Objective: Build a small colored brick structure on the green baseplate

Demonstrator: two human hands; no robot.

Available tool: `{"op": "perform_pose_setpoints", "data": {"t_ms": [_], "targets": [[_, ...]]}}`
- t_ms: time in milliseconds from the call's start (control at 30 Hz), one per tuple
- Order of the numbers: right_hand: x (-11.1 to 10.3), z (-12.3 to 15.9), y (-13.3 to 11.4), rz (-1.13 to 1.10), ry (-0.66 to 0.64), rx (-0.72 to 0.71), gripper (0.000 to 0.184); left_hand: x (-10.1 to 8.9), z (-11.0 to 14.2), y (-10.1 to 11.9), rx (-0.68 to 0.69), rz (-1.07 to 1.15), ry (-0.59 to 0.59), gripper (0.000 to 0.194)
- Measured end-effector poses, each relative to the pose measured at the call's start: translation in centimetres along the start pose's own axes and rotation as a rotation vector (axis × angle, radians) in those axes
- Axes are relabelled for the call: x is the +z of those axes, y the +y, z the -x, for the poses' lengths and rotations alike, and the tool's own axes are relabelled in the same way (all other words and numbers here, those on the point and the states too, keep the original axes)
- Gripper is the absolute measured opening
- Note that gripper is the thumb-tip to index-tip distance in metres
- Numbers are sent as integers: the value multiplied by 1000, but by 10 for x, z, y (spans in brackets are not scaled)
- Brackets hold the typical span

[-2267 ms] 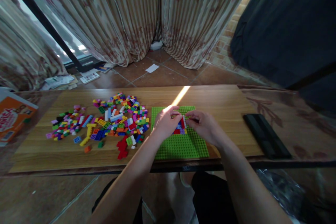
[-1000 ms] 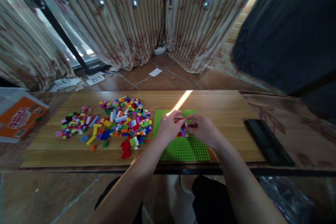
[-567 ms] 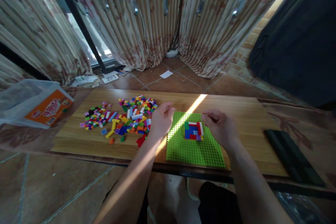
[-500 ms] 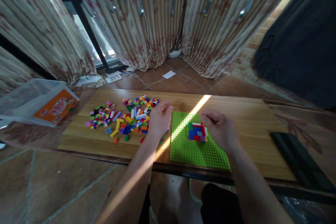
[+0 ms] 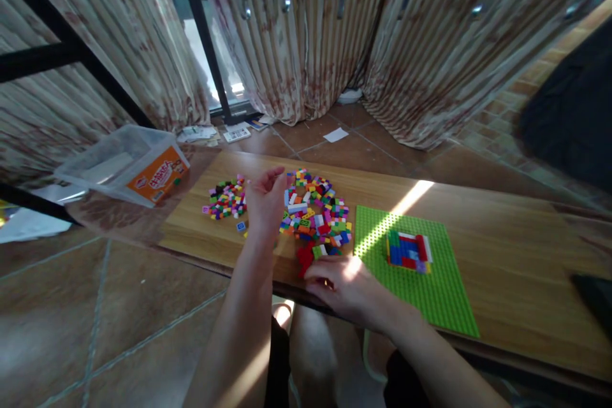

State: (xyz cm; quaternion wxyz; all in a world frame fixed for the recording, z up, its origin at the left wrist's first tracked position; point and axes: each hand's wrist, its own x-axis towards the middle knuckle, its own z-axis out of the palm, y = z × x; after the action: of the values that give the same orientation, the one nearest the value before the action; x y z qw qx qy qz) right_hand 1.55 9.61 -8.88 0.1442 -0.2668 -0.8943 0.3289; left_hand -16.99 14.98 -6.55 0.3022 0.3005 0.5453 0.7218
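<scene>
My left hand point(image 5: 265, 201) hovers above the brick pile's left part, fingers loosely bent and apart, with nothing visible in them. Part of the pile is hidden behind it. Beside the front edge of the table, my right hand point(image 5: 337, 277) reaches at some red bricks point(image 5: 305, 258), its fingers curved with a gap between them and the thumb. Loose toy building bricks point(image 5: 296, 208) of many colours spread beyond both hands. On the green baseplate point(image 5: 421, 303), right of my right hand, stands a small square brick structure point(image 5: 408, 252) with blue, red, green, white and yellow parts.
A clear plastic box point(image 5: 122, 166) with an orange label stands at the wooden table's point(image 5: 507, 248) left end. Smaller bricks point(image 5: 227, 199) lie in a group at the left. A dark flat object point(image 5: 593, 299) sits at the right. Curtains point(image 5: 306, 44) hang behind.
My right hand has left the structure on the baseplate and moved left to the red bricks. My left hand has shifted left over the pile. The view has turned left.
</scene>
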Motion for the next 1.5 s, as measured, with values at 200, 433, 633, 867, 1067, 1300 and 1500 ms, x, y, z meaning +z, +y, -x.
{"op": "perform_pose_setpoints", "data": {"t_ms": [200,433,633,867,1067,1300,1500], "targets": [[23,-14,-5,80,-81,24,14,-10,0,8,-24,1,13,16],[28,-35,-9,-95,158,2,29,-14,-2,9,-38,1,29,15],[10,-37,0,-107,441,58,22,-22,-6,11,-45,-21,54,20],[-9,-34,43,217,641,361,33,-40,-14,4,-72,-144,34,25],[-3,-39,43,134,443,367,37,-45,-18,-3,-73,-239,3,30],[-15,-44,43,100,620,353,31,-51,-21,4,-97,-100,91,32],[-42,-102,51,160,594,355,34,-65,-25,17,-178,76,197,34]]}}
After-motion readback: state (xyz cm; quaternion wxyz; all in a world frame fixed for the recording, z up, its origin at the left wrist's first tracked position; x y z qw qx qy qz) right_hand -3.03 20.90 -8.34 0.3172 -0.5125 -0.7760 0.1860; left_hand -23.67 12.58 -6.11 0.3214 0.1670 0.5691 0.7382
